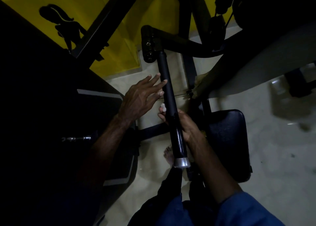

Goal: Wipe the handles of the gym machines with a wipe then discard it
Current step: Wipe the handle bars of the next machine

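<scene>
Wipe (162, 106): small white wad at frame center, pressed against the black handle (168, 95) by the right hand (185, 126), fingers curled round both. Left hand (140, 99) just left of the handle, fingers spread, fingertips touching it. Black seat pad (229, 140) at right, pale floor (273, 157) beneath.

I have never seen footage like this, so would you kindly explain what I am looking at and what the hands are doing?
This is one picture from a camera worn on a person's head, looking down in a dim gym. The long black bar is a machine handle with a silver end cap. The right hand grips the handle, with a small white wipe showing at its fingertips. The left hand is open, fingers spread, its fingertips at or near the handle. Below lie a pale floor, a black padded seat and the person's bare foot.
</scene>
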A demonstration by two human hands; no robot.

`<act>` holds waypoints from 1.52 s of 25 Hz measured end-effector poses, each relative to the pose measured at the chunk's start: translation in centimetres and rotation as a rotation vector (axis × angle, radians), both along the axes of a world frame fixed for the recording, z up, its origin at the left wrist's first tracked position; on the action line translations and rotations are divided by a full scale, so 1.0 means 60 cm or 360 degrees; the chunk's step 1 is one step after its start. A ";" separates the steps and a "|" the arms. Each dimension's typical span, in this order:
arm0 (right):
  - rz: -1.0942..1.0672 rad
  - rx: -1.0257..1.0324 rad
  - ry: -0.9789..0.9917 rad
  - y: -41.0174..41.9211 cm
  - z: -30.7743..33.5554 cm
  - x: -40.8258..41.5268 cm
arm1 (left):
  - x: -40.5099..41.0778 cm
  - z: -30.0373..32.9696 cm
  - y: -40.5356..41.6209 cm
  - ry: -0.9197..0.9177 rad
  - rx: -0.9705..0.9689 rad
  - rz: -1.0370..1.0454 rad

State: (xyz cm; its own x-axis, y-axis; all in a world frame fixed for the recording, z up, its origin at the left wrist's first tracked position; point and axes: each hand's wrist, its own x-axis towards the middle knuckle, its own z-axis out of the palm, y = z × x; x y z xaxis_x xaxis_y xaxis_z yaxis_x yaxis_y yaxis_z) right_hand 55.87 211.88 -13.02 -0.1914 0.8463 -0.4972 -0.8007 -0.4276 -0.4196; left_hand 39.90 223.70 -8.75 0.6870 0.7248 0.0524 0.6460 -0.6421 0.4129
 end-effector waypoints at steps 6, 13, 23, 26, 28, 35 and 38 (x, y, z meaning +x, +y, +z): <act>-0.0250 -0.0283 -0.0013 -0.045 -0.008 -0.021 | 0.000 -0.018 0.012 -0.0059 -0.0060 0.0026; -0.0318 -0.0269 -0.0308 -0.042 0.005 0.009 | -0.001 -0.024 0.010 -0.0141 -0.0135 0.0070; -0.0335 0.0206 -0.1608 -0.069 0.056 0.040 | 0.004 -0.045 0.002 -0.0307 -0.0235 0.0152; -0.0062 0.0760 -0.2283 -0.087 0.091 0.051 | 0.005 -0.045 -0.001 -0.0355 -0.0254 0.0189; 0.0080 0.0990 -0.2619 -0.046 0.097 0.058 | 0.007 -0.046 -0.003 -0.0386 -0.0271 0.0188; 0.1070 0.1661 -0.3068 -0.016 0.137 0.073 | 0.002 -0.040 0.002 -0.0298 -0.0227 0.0155; 0.1201 0.1936 -0.3441 0.031 0.146 0.065 | 0.001 -0.043 0.008 -0.0292 -0.0171 0.0157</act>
State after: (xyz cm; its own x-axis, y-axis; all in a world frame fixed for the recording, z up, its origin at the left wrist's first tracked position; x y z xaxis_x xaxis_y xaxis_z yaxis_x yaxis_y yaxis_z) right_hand 59.79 213.72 -4.28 -0.5664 0.8231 0.0408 0.8078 0.5643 -0.1705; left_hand 39.94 224.17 -11.33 0.5987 0.7960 0.0885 0.6112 -0.5255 0.5918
